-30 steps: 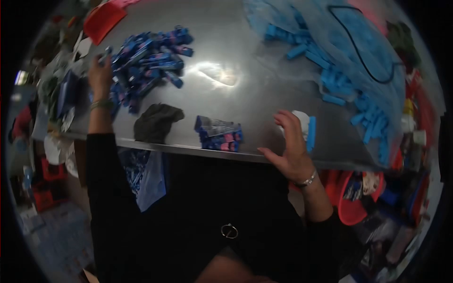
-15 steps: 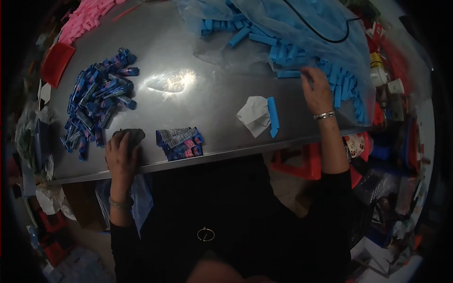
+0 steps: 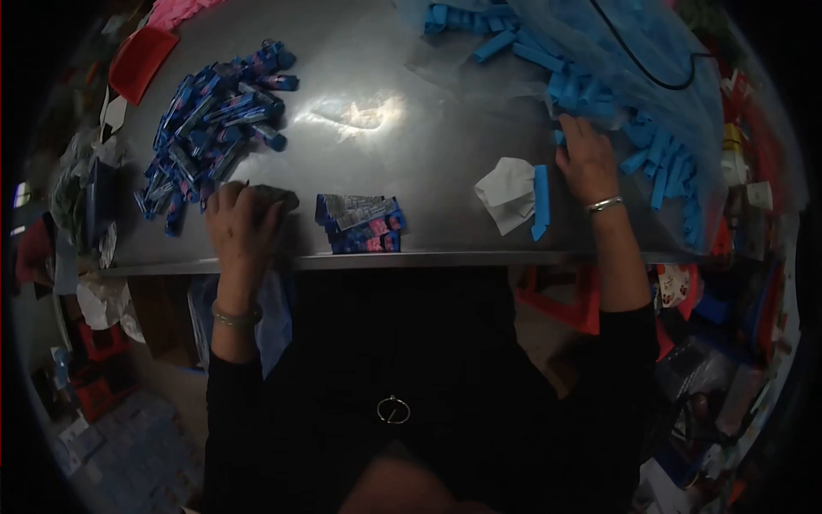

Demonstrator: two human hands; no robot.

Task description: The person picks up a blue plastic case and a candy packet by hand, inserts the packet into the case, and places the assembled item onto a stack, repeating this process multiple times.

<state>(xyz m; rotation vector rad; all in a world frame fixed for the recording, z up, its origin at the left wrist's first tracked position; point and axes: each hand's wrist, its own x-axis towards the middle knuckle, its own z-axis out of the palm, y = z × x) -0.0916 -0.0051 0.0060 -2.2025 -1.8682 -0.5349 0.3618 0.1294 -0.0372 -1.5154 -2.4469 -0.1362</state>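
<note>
I see the dark cloth [image 3: 281,200] near the front edge of the counter [image 3: 385,163], against the curled fingers of the left hand [image 3: 238,224]; I can't tell how firmly they grip. The right hand [image 3: 589,163] reaches a blue piece [image 3: 559,137] by the light-blue pile [image 3: 664,163], its hold unclear to me. Between the hands lie overlapping packets [image 3: 361,224], then white paper [image 3: 507,193] beside a blue strip [image 3: 541,201].
</note>
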